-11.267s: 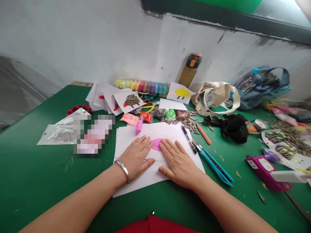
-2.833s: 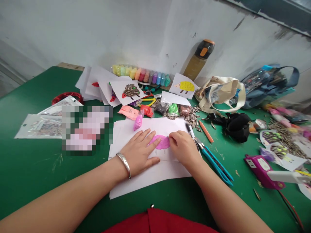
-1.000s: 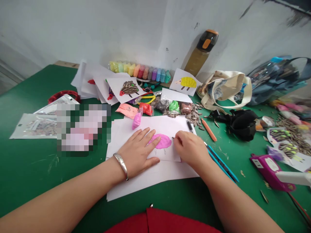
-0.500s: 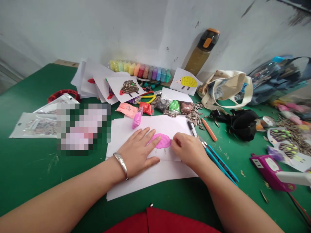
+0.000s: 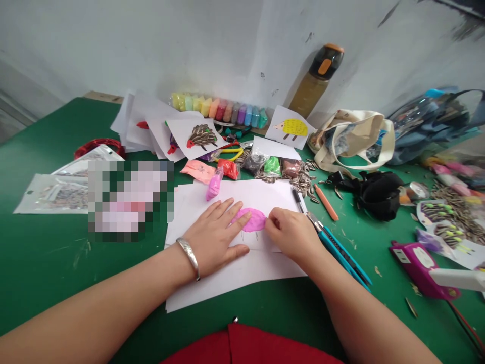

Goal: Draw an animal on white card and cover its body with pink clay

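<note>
While the splayed left hand (image 5: 215, 232) overlaps one end, the pink clay oval (image 5: 255, 221) runs lengthwise rightward to the curled right hand (image 5: 291, 232), contents hidden.

L grip (image 5: 214, 236) hides pt of pink oval (image 5: 255, 221), unclr if R grip (image 5: 291, 232) holds sth, pixelated item (image 5: 127, 202) unreadable.

Bare left hand (image 5: 217, 232), broad silver patterned bangle (image 5: 188, 259) at its wrist, bare right hand (image 5: 291, 233), red garment (image 5: 242, 346), shiny stud (image 5: 235, 319)
</note>
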Available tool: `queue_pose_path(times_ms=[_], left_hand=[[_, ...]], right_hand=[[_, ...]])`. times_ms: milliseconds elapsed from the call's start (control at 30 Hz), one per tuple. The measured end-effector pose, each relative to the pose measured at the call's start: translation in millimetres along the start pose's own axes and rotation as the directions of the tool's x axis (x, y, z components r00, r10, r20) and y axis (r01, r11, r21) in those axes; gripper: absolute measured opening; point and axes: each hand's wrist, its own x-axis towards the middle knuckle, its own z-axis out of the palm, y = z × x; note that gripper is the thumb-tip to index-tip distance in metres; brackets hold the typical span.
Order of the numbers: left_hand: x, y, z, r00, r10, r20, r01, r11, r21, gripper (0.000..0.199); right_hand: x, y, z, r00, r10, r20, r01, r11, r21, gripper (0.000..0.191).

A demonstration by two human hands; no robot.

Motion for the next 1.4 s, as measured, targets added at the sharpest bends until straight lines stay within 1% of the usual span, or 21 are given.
queue_pose_path(times_ms=[133,300,467,633,733,833,967,1067,1133,1200,1400], left_hand=[[-0.4,-0.5,1.4,1.000,0.000,-0.013,0.000,1.000,0.000,0.064],[-0.8,-1.1,3.5,1.000,0.002,-0.031,-0.002,1.000,-0.023,0.063],[0.1,-0.6,1.7,1.000,-0.002,0.006,0.002,1.000,-0.015,0.065],[0.3,-0.3,0.7,1.000,-0.007,0.014,0.007,1.000,-0.020,0.066],[0.1,-0.3,0.8,1.000,-0.002,0.006,0.002,1.000,-0.019,0.065],[0.0,-0.4,1.3,1.000,-0.002,0.006,0.002,1.000,-0.006,0.065],[-0.5,-1.2,2.8,1.000,0.001,-0.016,-0.001,1.000,0.006,0.064],[-0.7,-1.5,3.6,0.999,0.004,-0.033,-0.004,1.000,-0.003,0.063],[-0.7,-1.3,3.4,1.000,0.001,-0.024,-0.001,1.000,-0.012,0.064],[-0.4,-1.1,2.7,1.000,0.000,-0.011,0.000,1.000,-0.023,0.064],[0.4,-0.6,0.6,1.000,0.001,0.000,-0.001,0.999,-0.037,0.064]], right_hand=[[1.0,0.6,0.0,1.000,0.023,0.013,-0.023,1.000,0.018,0.021],[0.5,-0.4,-1.2,1.000,0.009,0.027,-0.010,1.000,0.023,0.022],[0.1,-2.5,-3.2,0.998,0.053,0.039,-0.054,0.998,0.018,0.022],[-3.8,-3.7,-4.1,0.998,0.016,0.053,-0.018,0.999,0.039,0.024],[-7.2,-1.9,-6.4,0.998,-0.014,0.064,0.010,0.998,0.067,0.020],[-7.9,2.1,-9.3,0.999,-0.032,0.039,0.028,0.996,0.085,0.016],[-5.3,8.5,-11.9,1.000,0.008,-0.011,-0.007,0.994,0.111,0.013],[-4.5,8.5,-11.1,0.999,-0.050,-0.015,0.052,0.991,0.124,0.015],[-4.1,5.9,-9.1,0.994,-0.105,-0.004,0.105,0.986,0.130,0.016],[-2.5,3.1,-6.5,0.992,-0.123,-0.004,0.122,0.984,0.131,0.018],[6.0,1.9,-3.8,0.999,-0.037,0.012,0.035,0.992,0.121,0.017]])
